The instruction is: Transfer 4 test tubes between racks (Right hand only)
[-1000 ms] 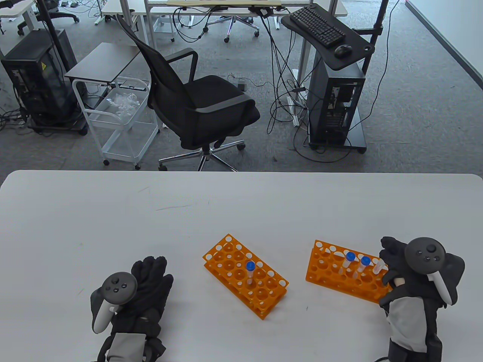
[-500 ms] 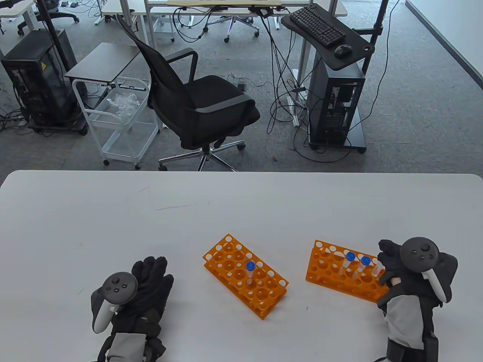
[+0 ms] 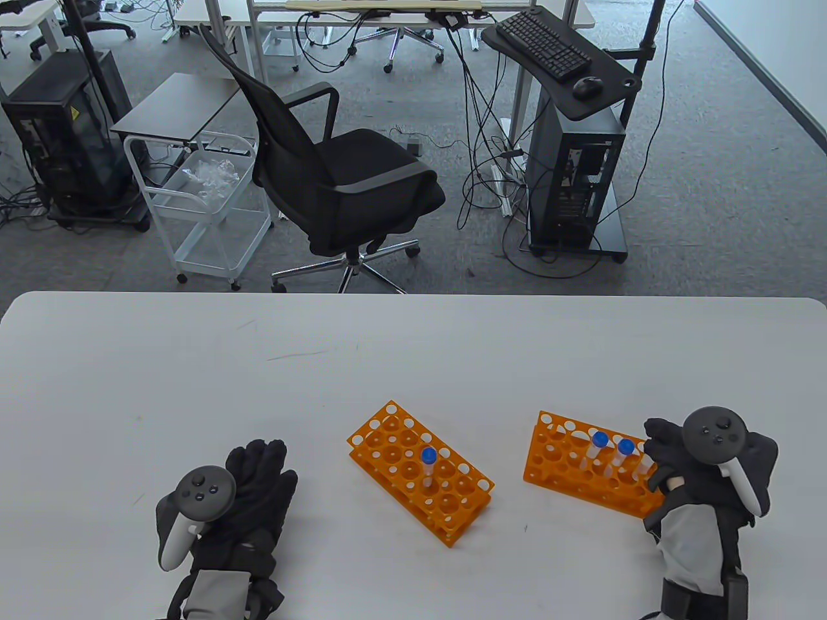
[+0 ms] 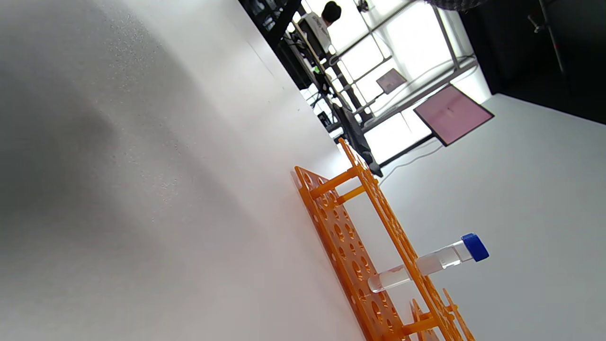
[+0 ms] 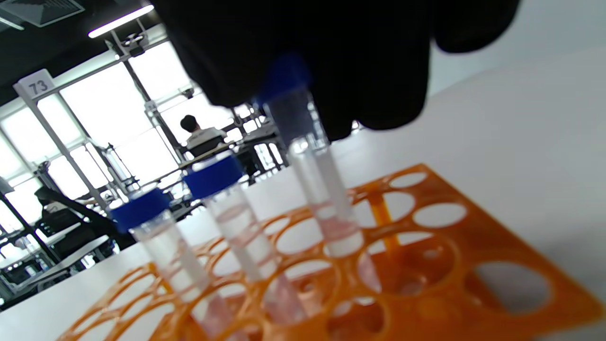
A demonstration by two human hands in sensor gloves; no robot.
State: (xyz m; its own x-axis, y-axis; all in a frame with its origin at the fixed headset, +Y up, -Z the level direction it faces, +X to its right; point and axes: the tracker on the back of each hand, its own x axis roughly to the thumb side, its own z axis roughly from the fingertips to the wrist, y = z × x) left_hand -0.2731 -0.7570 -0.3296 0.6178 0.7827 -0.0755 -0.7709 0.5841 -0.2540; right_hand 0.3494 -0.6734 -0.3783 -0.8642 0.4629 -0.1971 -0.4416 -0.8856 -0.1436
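Nearest the viewer, the person's black-gloved left hand [image 3: 255, 491] rests flat and open on the white desk [image 3: 413, 349], holding nothing, as a right-hand-only job requires. Across at the near right, the black-gloved right hand [image 3: 672, 452] has its grip closed around the blue cap of a clear plastic test tube [image 5: 317, 189], whose lower end stands inside a hole of the orange plastic rack on the right [image 3: 562, 471] (the wrist view shows the fingers [image 5: 331, 61] wrapped over the cap, though how firm the pinch is I cannot tell). Just beside it, further from the hand, two more clear blue-capped tubes [image 3: 610, 452] stand upright in the same rack. A little further off, between the two hands, the second orange plastic rack [image 3: 387, 445] carries a single blue-capped tube [image 3: 428, 468]. Judging from that, one of the four tubes has been transferred, the second is in the grip but not yet lifted clear, and two more wait after it.
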